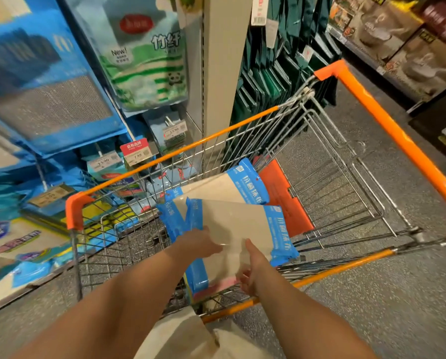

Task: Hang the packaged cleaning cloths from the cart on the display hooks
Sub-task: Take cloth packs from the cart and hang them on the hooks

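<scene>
Two hands (224,252) touch beige, blue-edged cloth packs (242,224) in the cart (372,112).

I'm standing on a speckled grey floor (372,294) in a shop aisle, under even indoor light. A cream shelving upright (224,81) is rising ahead of me. Left of it, blurred blue packs (43,81) and a green-striped pack marked "New!" (146,60) are hanging, with price tags (136,154) showing below them. Right of it, dark green packets (273,81) are hanging in rows. Far right, boxed goods (411,55) are sitting on a low shelf.
</scene>
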